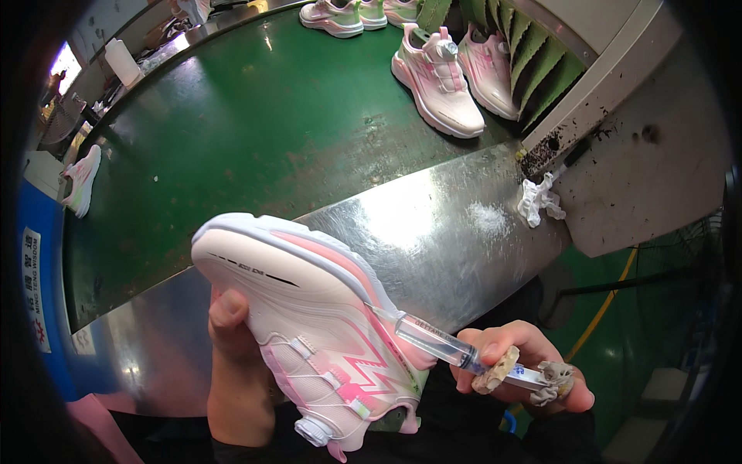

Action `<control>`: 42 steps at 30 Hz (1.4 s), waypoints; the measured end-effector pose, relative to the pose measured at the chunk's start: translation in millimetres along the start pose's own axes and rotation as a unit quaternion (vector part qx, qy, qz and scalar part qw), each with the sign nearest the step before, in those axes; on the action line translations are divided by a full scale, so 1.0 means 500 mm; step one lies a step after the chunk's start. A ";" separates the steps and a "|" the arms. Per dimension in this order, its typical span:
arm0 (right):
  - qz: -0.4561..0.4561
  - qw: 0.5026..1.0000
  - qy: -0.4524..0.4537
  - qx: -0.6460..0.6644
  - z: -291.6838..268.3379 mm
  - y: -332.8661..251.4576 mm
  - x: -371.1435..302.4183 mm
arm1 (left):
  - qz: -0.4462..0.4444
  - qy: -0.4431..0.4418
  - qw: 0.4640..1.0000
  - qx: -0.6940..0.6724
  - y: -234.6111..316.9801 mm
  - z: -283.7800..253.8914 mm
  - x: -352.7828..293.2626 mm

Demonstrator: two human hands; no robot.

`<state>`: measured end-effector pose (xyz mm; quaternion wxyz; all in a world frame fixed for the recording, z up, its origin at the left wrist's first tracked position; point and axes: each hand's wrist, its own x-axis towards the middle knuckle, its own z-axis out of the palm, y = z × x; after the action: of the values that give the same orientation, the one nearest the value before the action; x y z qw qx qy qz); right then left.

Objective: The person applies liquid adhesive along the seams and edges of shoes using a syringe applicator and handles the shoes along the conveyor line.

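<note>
A pink and white sneaker (309, 309) with a dial lace closure is held tilted above the near edge of the metal-edged belt. My left hand (232, 332) is closed round it from its far side, the thumb showing by the toe end and the other fingers hidden. In my right hand (525, 363) is a clear syringe (433, 340), fingers wrapped at its flange and thumb at the plunger end. The syringe's tip meets the seam between the upper and the sole. Crusty, whitish lumps cover the flange and the plunger's end.
The green conveyor belt (232, 147) has a metal border (348, 240). A pair of sneakers (440, 85) stands far right by green curtain strips (533, 54); more sneakers (332, 17) are behind. Crumpled white tissue (539, 199) lies right. One sneaker (82, 182) sits at far left.
</note>
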<state>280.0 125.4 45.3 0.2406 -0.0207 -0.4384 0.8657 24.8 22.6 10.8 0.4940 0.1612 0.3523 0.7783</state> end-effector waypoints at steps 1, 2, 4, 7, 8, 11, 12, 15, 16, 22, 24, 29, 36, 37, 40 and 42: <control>-0.001 1.000 -0.004 0.000 -0.001 -0.003 -0.001 | 0.009 0.000 1.000 -0.006 0.007 -0.005 0.005; -0.004 1.000 -0.006 -0.002 0.000 -0.006 -0.004 | 0.018 -0.003 1.000 -0.014 0.011 -0.012 0.011; 0.005 1.000 -0.019 0.013 -0.005 0.015 -0.006 | 0.022 -0.007 1.000 -0.015 0.017 -0.060 -0.010; 0.014 0.999 -0.023 0.020 -0.022 0.026 -0.016 | 0.043 -0.028 0.997 -0.058 0.012 -0.070 -0.011; 0.018 0.999 -0.022 0.017 -0.030 0.026 -0.020 | 0.037 -0.024 0.997 -0.056 0.007 -0.087 -0.009; 0.026 1.000 -0.005 0.000 -0.014 0.024 -0.033 | 0.077 -0.003 0.996 0.050 0.006 -0.136 -0.013; 0.027 1.000 0.000 -0.002 -0.013 0.020 -0.036 | 0.087 -0.016 0.996 0.031 0.004 -0.128 -0.005; 0.039 0.999 -0.006 -0.033 -0.015 0.015 -0.045 | 0.094 -0.002 0.996 -0.002 0.005 -0.102 0.008; 0.036 0.999 -0.006 -0.035 -0.014 0.014 -0.049 | 0.095 0.023 0.995 -0.014 0.008 -0.094 0.007; 0.034 0.997 0.030 -0.057 -0.018 0.014 -0.088 | 0.087 0.027 0.996 0.021 -0.001 -0.142 0.040; 0.034 0.997 0.039 -0.055 -0.022 0.016 -0.096 | 0.067 0.041 0.997 -0.018 -0.004 -0.147 0.045; 0.014 0.998 0.034 -0.054 -0.029 0.025 -0.117 | 0.006 0.044 0.998 -0.054 -0.003 -0.119 0.042; 0.004 0.999 0.032 -0.041 -0.049 0.034 -0.136 | 0.019 0.098 0.995 -0.025 -0.012 -0.090 0.040; 0.004 0.998 0.036 -0.044 -0.051 0.035 -0.139 | 0.014 0.095 0.995 -0.025 -0.014 -0.096 0.047; 0.006 0.999 0.033 -0.034 -0.052 0.037 -0.141 | 0.004 0.043 0.999 0.013 0.002 -0.102 0.042; 0.006 0.999 0.030 -0.028 -0.054 0.039 -0.142 | 0.020 0.076 0.996 0.037 0.003 -0.091 0.037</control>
<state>341.9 105.1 1.2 0.2475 -0.0559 -0.4548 0.8537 -12.0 20.6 -22.0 0.4442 0.1269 0.4140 0.7843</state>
